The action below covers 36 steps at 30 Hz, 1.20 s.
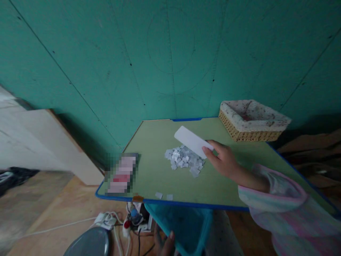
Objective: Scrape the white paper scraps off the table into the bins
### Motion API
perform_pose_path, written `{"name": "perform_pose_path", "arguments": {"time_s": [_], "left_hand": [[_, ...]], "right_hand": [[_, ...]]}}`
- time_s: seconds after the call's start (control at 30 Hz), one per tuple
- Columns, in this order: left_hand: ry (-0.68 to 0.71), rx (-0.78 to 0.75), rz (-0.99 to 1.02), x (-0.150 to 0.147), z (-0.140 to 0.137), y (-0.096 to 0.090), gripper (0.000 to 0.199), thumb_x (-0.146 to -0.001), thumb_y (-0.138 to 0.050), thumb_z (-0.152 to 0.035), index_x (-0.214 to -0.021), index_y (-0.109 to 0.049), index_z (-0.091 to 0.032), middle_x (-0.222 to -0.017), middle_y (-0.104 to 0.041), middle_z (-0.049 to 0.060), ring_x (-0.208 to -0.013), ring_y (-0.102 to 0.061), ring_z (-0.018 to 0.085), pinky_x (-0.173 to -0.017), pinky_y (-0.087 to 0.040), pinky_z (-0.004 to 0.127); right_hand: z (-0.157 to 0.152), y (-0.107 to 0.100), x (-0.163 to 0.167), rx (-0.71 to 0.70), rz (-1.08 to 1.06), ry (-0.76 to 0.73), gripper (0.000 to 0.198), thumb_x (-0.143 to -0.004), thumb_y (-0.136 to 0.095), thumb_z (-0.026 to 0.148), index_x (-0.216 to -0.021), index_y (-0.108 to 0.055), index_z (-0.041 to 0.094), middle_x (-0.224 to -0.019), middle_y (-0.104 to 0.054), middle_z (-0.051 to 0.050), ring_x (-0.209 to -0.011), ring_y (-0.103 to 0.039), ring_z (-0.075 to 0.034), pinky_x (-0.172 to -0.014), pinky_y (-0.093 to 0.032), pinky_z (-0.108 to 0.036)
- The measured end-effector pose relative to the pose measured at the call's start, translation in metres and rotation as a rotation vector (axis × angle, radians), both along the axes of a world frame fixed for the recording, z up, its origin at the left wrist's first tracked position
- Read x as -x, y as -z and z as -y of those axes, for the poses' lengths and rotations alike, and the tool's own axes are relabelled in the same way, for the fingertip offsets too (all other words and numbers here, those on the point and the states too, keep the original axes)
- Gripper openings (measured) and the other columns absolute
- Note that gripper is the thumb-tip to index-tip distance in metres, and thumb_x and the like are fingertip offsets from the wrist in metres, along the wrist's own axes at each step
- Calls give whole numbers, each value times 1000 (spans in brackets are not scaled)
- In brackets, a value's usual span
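My right hand [222,158] pinches one end of a smooth white card [193,142], which slants up to the left. Beneath the card, a loose heap of small white paper pieces [183,159] lies on the pale green tabletop [151,142]. My left hand [164,241] is low in view, with thumb and fingers closed over the edge of a turquoise plastic bin [186,224]. That bin sits just under the table's front edge, tilted, and its lower part is out of view. Two separate paper pieces [164,196] rest near the blue front edge.
A fabric-lined wicker basket [255,122] stands at the table's back right. A blurred-out flat object [122,174] lies at the left end. Below are a dark grey round seat [90,243], cables and plugs [126,225]. A green wall [170,60] borders the table's back.
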<state>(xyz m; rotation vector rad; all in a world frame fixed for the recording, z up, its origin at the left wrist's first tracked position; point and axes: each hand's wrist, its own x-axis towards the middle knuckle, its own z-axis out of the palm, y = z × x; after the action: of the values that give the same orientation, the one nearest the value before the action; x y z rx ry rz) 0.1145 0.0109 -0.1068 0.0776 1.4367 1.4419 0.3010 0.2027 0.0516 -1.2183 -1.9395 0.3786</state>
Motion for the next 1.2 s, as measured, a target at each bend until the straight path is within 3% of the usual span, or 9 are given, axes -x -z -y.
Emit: {"name": "perform_pose_path", "arguments": {"time_s": [0.2, 0.4, 0.63, 0.83, 0.97, 1.1, 1.2], "left_hand": [[-22, 41, 128, 12, 4, -2, 91, -66, -69, -38, -140, -16, -38, -98, -62, 6, -81, -68, 28, -73, -55, 42], [-62, -2, 74, 11, 7, 0, 82, -68, -67, -40, -138, -25, -37, -91, -64, 10, -77, -68, 33, -65, -57, 46], [-10, 14, 283, 16, -1, -22, 75, -78, -57, -30, -139, -16, -43, -116, -58, 9, -80, -68, 25, -75, -54, 45], [8, 39, 223, 11, -7, -24, 81, -72, -62, -31, -140, -19, -36, -119, -57, 14, -85, -67, 30, -77, -53, 50], [-5, 30, 177, 5, -12, -27, 88, -66, -65, -36, -141, -19, -36, -120, -57, 15, -92, -65, 37, -79, -50, 56], [15, -43, 228, 2, -15, -31, 103, -52, -76, -43, -139, -21, -40, -132, -50, 14, -104, -59, 40, -86, -48, 54], [43, -40, 252, 0, -13, -33, 104, -49, -79, -41, -137, -23, -42, -136, -46, 13, -112, -56, 39, -89, -47, 52]], "right_hand": [[28, 8, 31, 563, -300, -416, 25, -82, -50, 43, -81, -55, 18, -67, -56, 0, -62, -50, -13, -53, -39, -22], [41, 18, 44, 634, -201, -593, 19, -83, -50, 35, -82, -55, 17, -71, -56, 0, -63, -49, -11, -54, -38, -21], [35, 14, 42, 553, -75, -500, 19, -82, -49, 33, -79, -56, 17, -65, -54, 1, -57, -46, -11, -49, -33, -22], [12, 19, 26, 509, -88, -334, 17, -80, -48, 33, -76, -53, 18, -65, -56, -1, -58, -49, -12, -49, -34, -23], [1, 15, 10, 522, -174, -244, 17, -75, -51, 35, -73, -53, 18, -67, -56, 0, -61, -51, -13, -51, -35, -22], [-8, 2, -1, 624, -423, -175, 21, -69, -55, 38, -75, -52, 19, -64, -54, 1, -60, -50, -13, -52, -36, -23], [-22, -2, -11, 550, -559, -59, 21, -67, -58, 37, -77, -52, 20, -67, -57, 1, -63, -52, -14, -55, -38, -24]]}}
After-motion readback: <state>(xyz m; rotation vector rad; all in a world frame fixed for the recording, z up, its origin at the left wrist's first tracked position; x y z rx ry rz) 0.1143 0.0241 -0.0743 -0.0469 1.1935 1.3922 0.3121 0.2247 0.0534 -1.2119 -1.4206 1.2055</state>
